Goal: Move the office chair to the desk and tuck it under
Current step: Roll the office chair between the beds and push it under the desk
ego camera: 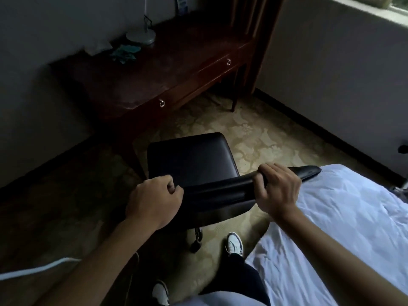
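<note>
A black leather office chair (189, 160) stands on the patterned carpet right in front of me, its seat facing a dark wooden desk (154, 69) against the far wall. My left hand (154, 202) is closed over the left end of the chair's backrest top. My right hand (278, 191) grips the same top edge further right. The chair's seat front sits a short way from the desk's front edge, not under it. One chrome leg with a caster (197, 237) shows below the backrest; the other legs are hidden.
A bed with white sheets (342, 228) fills the right foreground, close to the chair's right side. On the desk stand a lamp base (140, 36) and a teal crumpled item (124, 53). A white cable (33, 270) crosses the left floor. My feet stand behind the chair.
</note>
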`<state>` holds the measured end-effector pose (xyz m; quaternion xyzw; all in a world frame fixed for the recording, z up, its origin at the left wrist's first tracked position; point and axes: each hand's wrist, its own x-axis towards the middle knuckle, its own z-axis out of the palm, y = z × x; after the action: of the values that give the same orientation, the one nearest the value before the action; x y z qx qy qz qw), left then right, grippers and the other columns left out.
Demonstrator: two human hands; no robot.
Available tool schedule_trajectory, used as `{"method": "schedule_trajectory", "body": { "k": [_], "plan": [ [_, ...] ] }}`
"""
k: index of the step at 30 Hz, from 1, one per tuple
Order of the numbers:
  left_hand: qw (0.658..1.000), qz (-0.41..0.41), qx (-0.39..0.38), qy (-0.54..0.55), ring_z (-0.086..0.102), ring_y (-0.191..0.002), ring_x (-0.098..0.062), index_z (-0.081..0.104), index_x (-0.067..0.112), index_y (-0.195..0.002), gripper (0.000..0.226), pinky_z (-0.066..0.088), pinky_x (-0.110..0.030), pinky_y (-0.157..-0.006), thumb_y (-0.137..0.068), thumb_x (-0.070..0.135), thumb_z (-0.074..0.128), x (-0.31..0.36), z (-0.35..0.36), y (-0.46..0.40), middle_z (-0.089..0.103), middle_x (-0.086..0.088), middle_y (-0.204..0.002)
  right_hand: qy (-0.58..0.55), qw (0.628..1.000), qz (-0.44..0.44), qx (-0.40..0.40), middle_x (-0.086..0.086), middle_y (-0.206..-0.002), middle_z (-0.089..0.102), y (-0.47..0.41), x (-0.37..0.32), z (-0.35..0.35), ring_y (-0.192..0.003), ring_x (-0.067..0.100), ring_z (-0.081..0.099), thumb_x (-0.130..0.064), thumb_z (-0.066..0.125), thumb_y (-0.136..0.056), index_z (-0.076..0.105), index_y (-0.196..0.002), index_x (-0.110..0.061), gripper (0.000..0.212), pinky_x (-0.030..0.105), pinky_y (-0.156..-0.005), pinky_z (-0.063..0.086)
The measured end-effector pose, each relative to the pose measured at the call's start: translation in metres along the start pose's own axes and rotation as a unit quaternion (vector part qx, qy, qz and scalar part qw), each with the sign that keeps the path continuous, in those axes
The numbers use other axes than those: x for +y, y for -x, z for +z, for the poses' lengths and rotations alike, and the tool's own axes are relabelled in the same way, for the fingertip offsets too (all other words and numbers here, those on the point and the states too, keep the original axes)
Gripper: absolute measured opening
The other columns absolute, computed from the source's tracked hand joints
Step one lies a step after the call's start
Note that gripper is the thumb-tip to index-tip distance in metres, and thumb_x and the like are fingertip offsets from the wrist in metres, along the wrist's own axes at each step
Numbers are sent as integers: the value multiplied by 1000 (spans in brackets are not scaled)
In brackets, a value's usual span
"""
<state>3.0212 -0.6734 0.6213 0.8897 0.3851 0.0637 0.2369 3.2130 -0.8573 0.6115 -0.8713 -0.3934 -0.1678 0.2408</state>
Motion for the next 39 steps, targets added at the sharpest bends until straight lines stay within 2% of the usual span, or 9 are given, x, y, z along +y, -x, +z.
{"method": "schedule_trajectory", "body": {
  "k": [5, 9, 11, 14, 23, 26, 29, 34, 39],
  "plan": [
    [995, -83, 62, 8, 48, -39, -10, 48, 20, -53, 39, 30, -24, -38, -87, 37, 56, 23, 18, 11, 48, 4, -43, -30, 996, -79, -11, 2, -52, 48, -7, 30, -2, -51, 23, 43, -24, 45, -81, 45, -56, -16, 26, 29, -56, 19],
    [983, -116, 142, -18, 51, -43, -12, 44, 21, -50, 41, 22, -18, -34, -87, 37, 55, 41, 28, 23, 42, 5, -39, -37, 981, -150, -113, -1, -56, 49, -21, 49, -6, -55, 24, 45, -29, 47, -81, 50, -59, -17, 26, 28, -57, 22],
    [976, -132, 168, -39, 46, -39, -12, 42, 21, -50, 42, 21, -20, -35, -87, 33, 57, 53, 32, 27, 42, 6, -41, -43, 968, -183, -164, -1, -57, 51, -32, 56, -9, -58, 23, 48, -33, 45, -81, 53, -59, -17, 29, 28, -57, 24],
    [969, -147, 193, -43, 44, -42, -7, 44, 19, -51, 41, 23, -23, -40, -89, 26, 60, 70, 38, 28, 43, 7, -45, -45, 956, -203, -205, -2, -59, 54, -50, 63, -14, -61, 22, 51, -36, 43, -82, 56, -60, -17, 32, 27, -56, 25],
    [949, -182, 258, 2, 45, -46, -18, 50, 12, -53, 35, 27, -29, -43, -86, 24, 53, 100, 44, 24, 47, 4, -50, -84, 956, -220, -177, -1, -55, 50, -66, 84, -7, -54, 22, 47, -28, 47, -81, 54, -57, -14, 29, 27, -53, 24],
    [946, -221, 238, 0, 43, -45, -18, 47, 14, -51, 40, 22, -27, -42, -88, 22, 59, 100, 41, 9, 46, 4, -48, -92, 958, -233, -136, 0, -51, 47, -78, 83, 0, -48, 23, 46, -24, 48, -81, 50, -52, -14, 31, 25, -52, 22],
    [946, -238, 222, -4, 44, -42, -12, 43, 17, -51, 42, 19, -24, -41, -87, 29, 61, 93, 35, -16, 44, 5, -44, -93, 959, -249, -101, 0, -49, 45, -100, 77, 10, -46, 23, 45, -23, 49, -81, 46, -50, -15, 32, 25, -51, 20],
    [943, -260, 207, -17, 45, -43, -6, 46, 20, -51, 40, 20, -23, -40, -87, 36, 57, 94, 37, -42, 47, 7, -44, -94, 949, -280, -106, 1, -49, 45, -126, 85, 21, -44, 24, 45, -23, 50, -81, 46, -50, -15, 32, 25, -51, 19],
    [940, -315, 132, -23, 51, -47, -8, 53, 25, -58, 32, 25, -24, -42, -83, 46, 53, 109, 48, -88, 52, 8, -45, -123, 941, -294, -111, 0, -48, 44, -175, 111, 39, -44, 23, 45, -24, 50, -81, 47, -49, -14, 35, 24, -50, 20]
  ]
}}
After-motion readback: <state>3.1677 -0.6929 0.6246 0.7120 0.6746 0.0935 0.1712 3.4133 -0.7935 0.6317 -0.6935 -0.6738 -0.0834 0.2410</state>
